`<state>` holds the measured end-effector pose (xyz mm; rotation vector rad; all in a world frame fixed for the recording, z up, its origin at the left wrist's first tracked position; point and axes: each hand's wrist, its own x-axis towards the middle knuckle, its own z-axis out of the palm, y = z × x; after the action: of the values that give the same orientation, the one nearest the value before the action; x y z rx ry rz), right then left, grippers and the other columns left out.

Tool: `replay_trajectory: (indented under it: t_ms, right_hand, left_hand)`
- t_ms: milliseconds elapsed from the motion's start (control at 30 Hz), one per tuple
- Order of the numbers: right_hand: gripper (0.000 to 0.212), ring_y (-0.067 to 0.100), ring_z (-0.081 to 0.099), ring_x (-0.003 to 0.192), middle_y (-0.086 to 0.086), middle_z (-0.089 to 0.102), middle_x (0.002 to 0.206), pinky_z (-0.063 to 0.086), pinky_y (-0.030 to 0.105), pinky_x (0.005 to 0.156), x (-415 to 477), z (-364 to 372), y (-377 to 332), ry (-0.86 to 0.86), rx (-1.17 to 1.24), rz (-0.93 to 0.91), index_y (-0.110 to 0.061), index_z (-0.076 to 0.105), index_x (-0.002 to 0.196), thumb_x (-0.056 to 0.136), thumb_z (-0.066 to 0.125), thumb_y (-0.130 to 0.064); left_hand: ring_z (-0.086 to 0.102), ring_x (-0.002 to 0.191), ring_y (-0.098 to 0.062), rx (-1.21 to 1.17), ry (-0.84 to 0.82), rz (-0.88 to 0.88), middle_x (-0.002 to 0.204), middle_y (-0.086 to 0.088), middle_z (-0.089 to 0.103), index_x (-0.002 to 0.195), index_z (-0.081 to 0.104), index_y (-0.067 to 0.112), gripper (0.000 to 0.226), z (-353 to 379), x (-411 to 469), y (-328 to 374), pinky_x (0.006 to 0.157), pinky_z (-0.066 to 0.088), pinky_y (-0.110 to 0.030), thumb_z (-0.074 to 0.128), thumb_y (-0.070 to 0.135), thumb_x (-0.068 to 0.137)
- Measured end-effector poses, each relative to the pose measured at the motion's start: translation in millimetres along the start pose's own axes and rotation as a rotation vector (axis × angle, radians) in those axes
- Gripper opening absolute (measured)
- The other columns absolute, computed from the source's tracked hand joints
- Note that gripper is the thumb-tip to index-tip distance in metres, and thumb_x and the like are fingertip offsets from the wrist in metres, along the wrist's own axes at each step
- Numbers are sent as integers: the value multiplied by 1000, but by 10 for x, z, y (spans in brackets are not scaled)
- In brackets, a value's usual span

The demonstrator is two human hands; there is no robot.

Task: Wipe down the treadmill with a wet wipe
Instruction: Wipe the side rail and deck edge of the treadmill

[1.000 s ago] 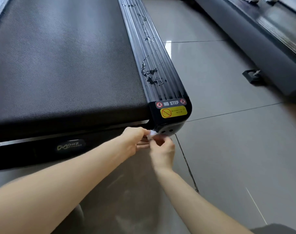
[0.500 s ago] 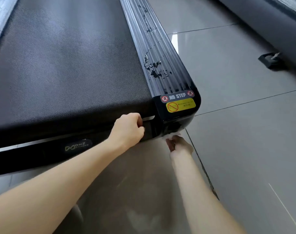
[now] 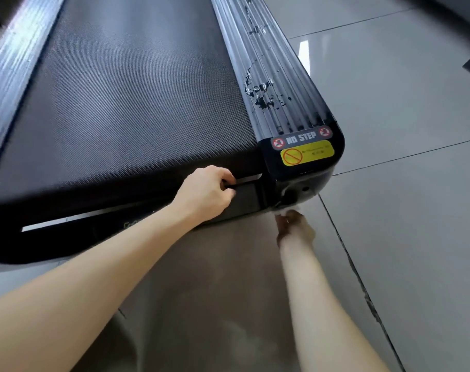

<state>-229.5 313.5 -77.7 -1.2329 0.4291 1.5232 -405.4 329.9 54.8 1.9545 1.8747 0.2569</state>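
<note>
A person's left hand (image 3: 207,193) curls its fingers over the rear edge of a black treadmill (image 3: 137,103) on the tiled floor (image 3: 403,237). The right hand (image 3: 295,228), blurred, pinches a white wet wipe (image 3: 283,210) against the underside of the treadmill's right rear corner.

An indoor exercise space, such as a gym or a home workout room, is suggested. A treadmill (image 3: 137,103) with a dark textured belt and ribbed side rail (image 3: 271,76) is set on large glossy grey floor tiles (image 3: 403,130). A "NO STEP" label (image 3: 301,138) is stuck at the rail's end, above a yellow warning sticker (image 3: 307,156).
</note>
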Motion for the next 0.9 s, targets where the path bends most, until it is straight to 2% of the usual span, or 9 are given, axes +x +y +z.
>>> replay_trajectory:
  t_ms: [100, 200, 267, 333, 433, 533, 700, 800, 900]
  right_hand:
    - [17, 5, 60, 66, 12, 57, 93, 55, 19, 70, -197, 70, 151, 53, -57, -109, -2, 61, 89, 99, 51, 8]
    - [15, 24, 56, 64, 15, 59, 76, 53, 39, 65, -313, 334, 703, 121, 47, 62, -1, 55, 85, 92, 53, 11]
    - [1, 24, 60, 65, 16, 63, 81, 57, 34, 67, -270, 377, 1081, 62, -112, 133, -2, 55, 95, 96, 56, -2]
    - [19, 15, 66, 60, 21, 70, 93, 60, 28, 59, -76, 242, 1411, -93, -202, 199, 0, 57, 99, 92, 65, -15]
    - [11, 7, 55, 39, 13, 59, 67, 43, 17, 40, -324, 277, 1057, -99, -112, 193, 3, 55, 79, 89, 54, 8]
    - [28, 19, 54, 41, 7, 57, 50, 44, 23, 42, -305, 213, 512, 116, 56, 80, -6, 49, 57, 75, 54, 14]
    - [28, 15, 56, 40, 3, 59, 51, 49, 22, 46, -293, 190, 369, 106, 221, -26, -9, 52, 61, 80, 54, 12]
    - [30, 25, 54, 47, 7, 52, 49, 48, 30, 52, -524, 343, 919, 19, 61, -77, -9, 45, 53, 66, 45, 18]
    - [23, 26, 54, 48, 14, 54, 53, 47, 35, 50, -777, 417, 1522, -51, -48, 31, -1, 54, 72, 78, 47, 20]
  left_hand:
    - [65, 97, -19, 77, 22, -25, 91, 10, 68, 122, 73, 32, 31, -17, -26, -12, 86, 49, -28, 68, 31, 91]
    - [59, 101, -18, 145, 17, 2, 89, 10, 56, 132, 68, 32, 39, -5, -115, -11, 85, 46, -28, 68, 30, 93]
    - [51, 109, -22, 275, 23, 42, 103, 3, 53, 138, 63, 32, 45, -7, -212, -24, 93, 45, -35, 67, 31, 94]
    - [47, 108, -26, 450, 59, 105, 112, -3, 53, 139, 63, 31, 47, -76, -294, -80, 91, 44, -39, 67, 28, 92]
    - [49, 110, -28, 624, 6, 203, 120, -4, 55, 136, 65, 29, 48, -241, -332, -182, 89, 43, -42, 69, 25, 88]
    - [52, 113, -27, 619, -79, 225, 123, -3, 57, 140, 60, 27, 50, -279, -339, -187, 90, 44, -41, 66, 25, 91]
    - [54, 104, -28, 496, -10, 290, 119, -6, 57, 141, 60, 21, 50, -144, -349, -354, 87, 49, -42, 64, 19, 91]
    - [58, 101, -31, 406, 73, 330, 119, -8, 64, 133, 66, 14, 46, -120, -356, -534, 90, 52, -45, 63, 14, 87]
    - [63, 100, -31, 393, 128, 369, 114, -6, 70, 120, 72, 11, 35, -147, -394, -702, 90, 52, -46, 64, 17, 87]
